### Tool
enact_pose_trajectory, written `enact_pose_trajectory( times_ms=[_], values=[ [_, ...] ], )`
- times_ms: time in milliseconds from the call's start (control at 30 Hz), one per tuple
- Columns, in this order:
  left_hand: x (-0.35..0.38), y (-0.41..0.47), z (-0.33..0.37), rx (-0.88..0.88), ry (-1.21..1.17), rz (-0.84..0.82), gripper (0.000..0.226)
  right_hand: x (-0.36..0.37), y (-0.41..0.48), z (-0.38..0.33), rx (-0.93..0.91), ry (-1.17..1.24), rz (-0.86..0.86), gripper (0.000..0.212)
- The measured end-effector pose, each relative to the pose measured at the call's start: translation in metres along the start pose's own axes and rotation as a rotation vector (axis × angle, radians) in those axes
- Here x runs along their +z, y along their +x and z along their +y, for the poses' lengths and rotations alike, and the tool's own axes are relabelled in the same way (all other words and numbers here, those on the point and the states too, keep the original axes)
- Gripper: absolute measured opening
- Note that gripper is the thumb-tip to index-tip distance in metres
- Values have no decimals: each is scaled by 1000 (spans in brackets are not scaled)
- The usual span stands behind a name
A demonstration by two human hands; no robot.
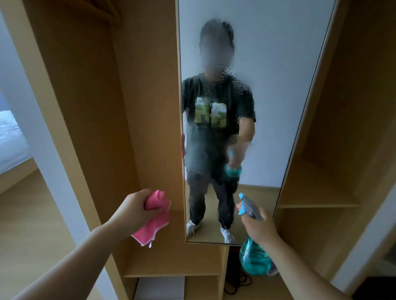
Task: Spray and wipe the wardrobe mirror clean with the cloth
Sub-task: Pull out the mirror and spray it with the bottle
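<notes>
The tall wardrobe mirror stands straight ahead, its middle fogged with spray droplets over a person's reflection. My left hand grips a bunched pink cloth in front of the wooden panel left of the mirror, apart from the glass. My right hand holds a teal spray bottle by its neck. Its blue and grey nozzle points at the lower part of the mirror.
Open wooden wardrobe compartments flank the mirror, with a shelf at the right. Below the mirror lies a dark cable, and a white box sits in a low cubby. A bed shows through the doorway at far left.
</notes>
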State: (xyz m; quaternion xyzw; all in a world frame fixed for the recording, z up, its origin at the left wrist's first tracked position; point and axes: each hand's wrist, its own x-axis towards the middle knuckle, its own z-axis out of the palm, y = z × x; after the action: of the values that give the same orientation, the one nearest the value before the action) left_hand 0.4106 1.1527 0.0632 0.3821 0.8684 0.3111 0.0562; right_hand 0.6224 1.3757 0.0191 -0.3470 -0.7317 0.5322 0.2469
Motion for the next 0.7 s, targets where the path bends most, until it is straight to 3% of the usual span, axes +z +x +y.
enact_pose_trajectory(
  times_ms=[267,533,700],
  values=[
    [14,11,20,37,4,-45,15,-25,-3,17,21,23,113,8],
    [31,18,42,95,36,-72,13,-59,-3,37,45,61,168,33],
    [39,22,51,102,24,-83,11,-74,-3,42,53,79,188,29]
  ],
)
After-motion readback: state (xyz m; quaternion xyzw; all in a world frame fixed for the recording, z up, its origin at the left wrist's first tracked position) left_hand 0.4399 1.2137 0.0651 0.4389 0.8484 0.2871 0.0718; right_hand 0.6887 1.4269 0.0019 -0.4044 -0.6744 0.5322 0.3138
